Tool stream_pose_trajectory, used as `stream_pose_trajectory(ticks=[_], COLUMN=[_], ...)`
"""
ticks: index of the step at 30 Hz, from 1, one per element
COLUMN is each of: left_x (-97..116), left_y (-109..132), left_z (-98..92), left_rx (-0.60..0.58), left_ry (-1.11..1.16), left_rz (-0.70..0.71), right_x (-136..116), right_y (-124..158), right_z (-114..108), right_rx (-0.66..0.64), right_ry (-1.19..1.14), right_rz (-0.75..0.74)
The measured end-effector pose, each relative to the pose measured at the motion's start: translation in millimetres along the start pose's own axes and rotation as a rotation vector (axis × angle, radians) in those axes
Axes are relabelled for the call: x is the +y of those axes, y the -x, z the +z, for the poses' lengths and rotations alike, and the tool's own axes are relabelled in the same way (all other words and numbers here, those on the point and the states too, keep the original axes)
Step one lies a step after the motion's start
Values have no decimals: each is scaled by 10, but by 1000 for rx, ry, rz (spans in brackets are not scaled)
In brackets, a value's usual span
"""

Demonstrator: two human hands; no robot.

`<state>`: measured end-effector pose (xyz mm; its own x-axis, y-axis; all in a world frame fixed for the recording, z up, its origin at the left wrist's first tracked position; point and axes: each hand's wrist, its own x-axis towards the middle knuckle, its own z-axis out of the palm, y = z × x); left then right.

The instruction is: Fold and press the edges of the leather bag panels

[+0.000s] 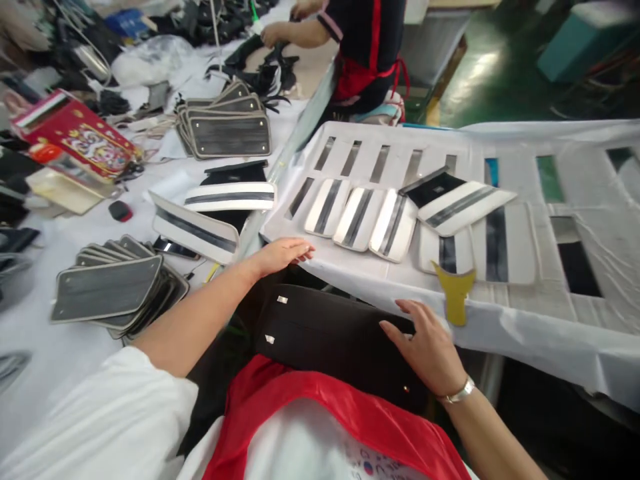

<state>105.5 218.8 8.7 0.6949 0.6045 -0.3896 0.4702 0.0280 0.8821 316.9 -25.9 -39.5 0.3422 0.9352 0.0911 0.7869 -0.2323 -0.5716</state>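
Panel (330, 337), black, near middle, between right-side desk (350, 270) and red apron (320, 390); near edge hidden by apron, right end partly by right hand (425, 343). Co-worker (370, 40) at far side, cut off by top edge. Far-left clutter (150, 60) blurred. Left hand (287, 253) at desk's near corner, fingers extended close together, empty; contact unclear. Right hand spread, thumb apart, empty, over panel; touching or not, cannot tell.

Glare whitens the green floor (483, 73) while the edges blur.
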Motion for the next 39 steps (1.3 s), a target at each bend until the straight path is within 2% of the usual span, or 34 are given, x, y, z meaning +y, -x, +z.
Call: stream_pose_trajectory(ticks=[1, 3, 6, 9, 12, 17, 26, 29, 33, 35, 37, 39], left_x=[-145, -406, -640, -714, -753, -828, -825, -821, -820, -854, -929, -1036], left_y=[143, 422, 761, 947, 992, 918, 793, 815, 1095, 1354, 1630, 1845], left_z=[-116, -210, -150, -63, -41, -37, -25, -19, 13, 70, 184, 358], left_rx=[38, 63, 148, 251, 276, 246, 205, 266, 483, 509, 406, 238], left_ry=[-27, -102, -202, -209, -170, -133, -38, 39, 42, -49, -126, -130], left_rz=[-15, -9, 47, 71, 88, 102, 96, 45, -74, -105, -100, -110], right_x=[-130, -408, -757, -920, -910, -824, -772, -750, -738, -739, -746, -760], right_y=[-99, -296, -541, -674, -721, -766, -825, -826, -807, -799, -801, -809], right_z=[38, 144, 322, 436, 473, 459, 413, 400, 428, 458, 484, 496], right_rx=[-64, -206, -361, -399, -447, -672, -801, -828, -782, -775, -787, -803], right_ry=[22, 30, 18, 28, -4, -19, -50, -29, 9, 29, 35, 22], right_rz=[-86, -235, -429, -495, -420, -261, -295, -300, -324, -327, -330, -328])
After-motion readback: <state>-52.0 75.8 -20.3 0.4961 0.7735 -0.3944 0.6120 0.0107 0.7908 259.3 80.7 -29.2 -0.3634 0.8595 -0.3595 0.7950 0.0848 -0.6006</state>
